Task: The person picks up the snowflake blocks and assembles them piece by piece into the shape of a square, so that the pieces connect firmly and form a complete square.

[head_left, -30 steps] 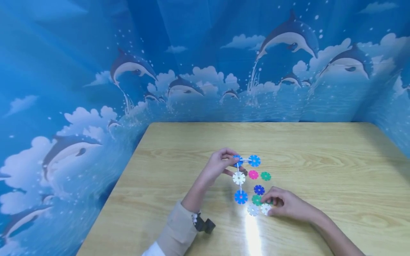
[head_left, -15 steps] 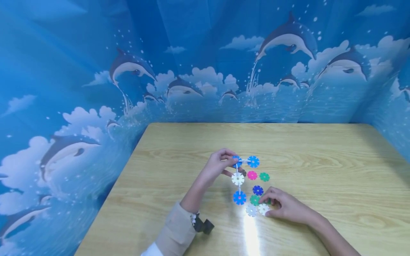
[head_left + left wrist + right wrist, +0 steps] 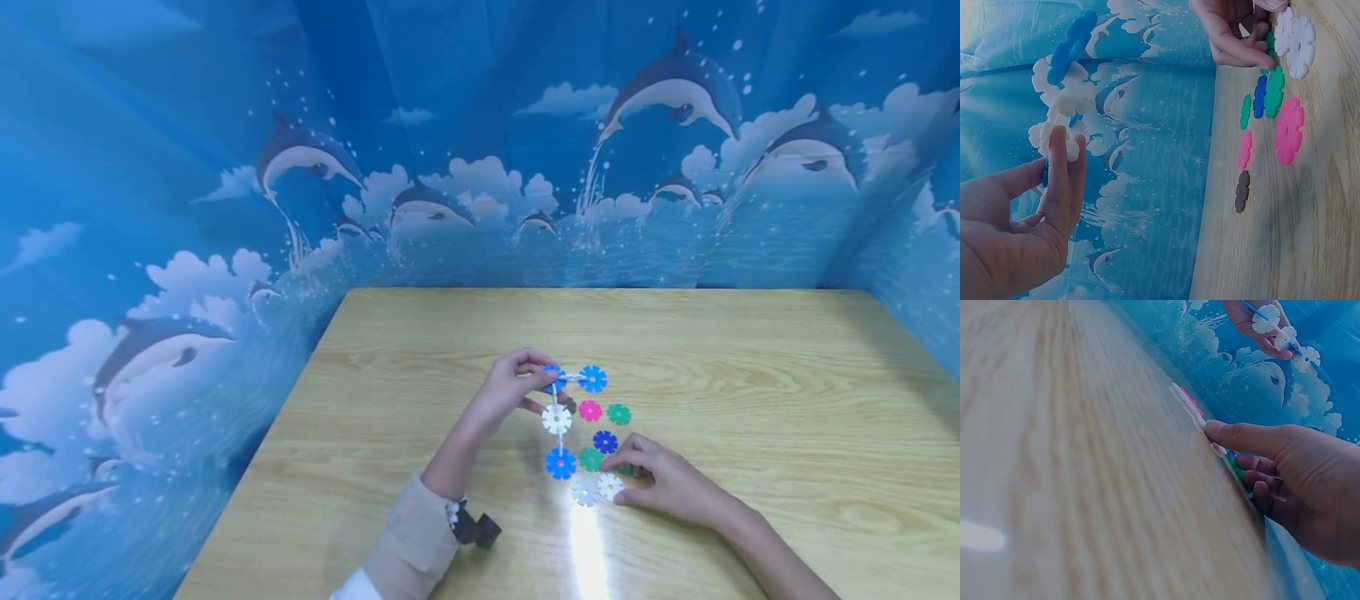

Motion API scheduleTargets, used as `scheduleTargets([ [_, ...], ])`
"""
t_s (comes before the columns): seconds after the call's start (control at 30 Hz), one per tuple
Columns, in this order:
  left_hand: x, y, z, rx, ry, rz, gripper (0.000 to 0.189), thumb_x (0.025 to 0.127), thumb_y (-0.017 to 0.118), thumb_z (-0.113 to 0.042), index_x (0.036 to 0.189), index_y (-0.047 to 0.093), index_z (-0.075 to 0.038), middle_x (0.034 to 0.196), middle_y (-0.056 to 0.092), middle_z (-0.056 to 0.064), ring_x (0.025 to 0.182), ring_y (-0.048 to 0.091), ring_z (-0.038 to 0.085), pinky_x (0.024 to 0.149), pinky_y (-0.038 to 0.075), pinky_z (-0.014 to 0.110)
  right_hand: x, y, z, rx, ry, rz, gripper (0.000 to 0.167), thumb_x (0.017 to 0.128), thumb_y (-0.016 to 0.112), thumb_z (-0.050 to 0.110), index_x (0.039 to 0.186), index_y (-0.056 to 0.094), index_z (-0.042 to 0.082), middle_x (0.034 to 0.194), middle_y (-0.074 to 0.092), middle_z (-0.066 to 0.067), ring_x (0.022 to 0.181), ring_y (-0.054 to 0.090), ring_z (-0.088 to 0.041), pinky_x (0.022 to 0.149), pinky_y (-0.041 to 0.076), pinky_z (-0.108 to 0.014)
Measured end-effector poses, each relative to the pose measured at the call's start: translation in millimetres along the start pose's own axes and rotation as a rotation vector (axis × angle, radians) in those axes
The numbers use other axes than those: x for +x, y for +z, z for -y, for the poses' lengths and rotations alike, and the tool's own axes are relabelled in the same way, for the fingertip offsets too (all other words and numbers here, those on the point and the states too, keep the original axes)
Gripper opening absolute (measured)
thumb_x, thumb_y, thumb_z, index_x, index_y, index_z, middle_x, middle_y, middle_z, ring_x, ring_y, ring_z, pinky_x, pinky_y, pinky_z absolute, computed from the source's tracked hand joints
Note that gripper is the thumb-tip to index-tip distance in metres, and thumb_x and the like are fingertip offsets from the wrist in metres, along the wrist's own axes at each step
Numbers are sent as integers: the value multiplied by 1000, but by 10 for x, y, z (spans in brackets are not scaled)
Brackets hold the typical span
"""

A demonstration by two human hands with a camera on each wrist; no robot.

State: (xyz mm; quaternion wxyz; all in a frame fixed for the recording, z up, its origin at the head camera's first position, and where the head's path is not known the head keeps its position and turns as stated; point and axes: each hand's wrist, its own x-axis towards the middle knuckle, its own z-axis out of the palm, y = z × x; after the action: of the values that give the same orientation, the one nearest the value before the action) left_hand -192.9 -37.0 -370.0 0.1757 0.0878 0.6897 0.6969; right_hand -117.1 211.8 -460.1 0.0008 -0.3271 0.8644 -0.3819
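Note:
My left hand (image 3: 517, 387) holds up a linked chain of toothed snowflake discs (image 3: 557, 419) by its far-left blue disc. Face-on blue and white discs alternate with edge-on white ones, making an L shape. In the left wrist view, thumb and fingers pinch the lower end of the chain (image 3: 1063, 87). My right hand (image 3: 667, 479) reaches low over loose discs on the table. Its thumb touches the edge of a white disc (image 3: 610, 486), and its index fingertip is at a green disc (image 3: 591, 459). Another green disc is partly hidden beneath the right fingers.
Loose discs lie between the hands: a second white disc (image 3: 585, 491), a dark blue one (image 3: 605, 442), a pink one (image 3: 590, 411), a green one (image 3: 619, 414) and a brown one (image 3: 1242, 192). A dolphin-print curtain (image 3: 480, 208) stands behind the wooden table (image 3: 750, 358).
My right hand has shifted slightly left and away from me, and the white and green discs by its fingers have slid left. My left hand keeps its hold on the chain.

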Motion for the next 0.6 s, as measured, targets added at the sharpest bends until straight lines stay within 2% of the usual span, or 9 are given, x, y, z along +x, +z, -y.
scheduleTargets([
  [0.23,-11,2,-7,-3,0,-1,21,88,62,-10,106,57,0,94,63,10,84,63,22,61,57,34,4,1,9,-9,36,6,28,78,71,34,102,65,21,93,49,11,74,46,-5,61,46,-20],
  [0.33,-12,4,-9,-3,-2,-5,22,88,62,-10,106,57,0,93,63,10,84,63,22,61,56,33,1,4,0,-7,50,1,28,77,73,32,101,63,21,91,49,11,74,46,-5,60,46,-20],
  [0.43,-11,2,-11,-2,-5,-6,22,88,62,-10,106,57,0,92,63,10,84,63,22,61,56,33,4,5,-18,40,77,-18,29,77,74,24,100,58,17,86,50,9,71,47,-6,57,46,-21],
  [0.6,-16,-3,-20,0,-2,3,21,88,62,-11,106,57,-1,91,63,10,84,63,21,62,56,34,22,13,-48,169,180,-99,24,81,69,11,99,53,11,78,53,3,67,50,-10,56,48,-22],
])
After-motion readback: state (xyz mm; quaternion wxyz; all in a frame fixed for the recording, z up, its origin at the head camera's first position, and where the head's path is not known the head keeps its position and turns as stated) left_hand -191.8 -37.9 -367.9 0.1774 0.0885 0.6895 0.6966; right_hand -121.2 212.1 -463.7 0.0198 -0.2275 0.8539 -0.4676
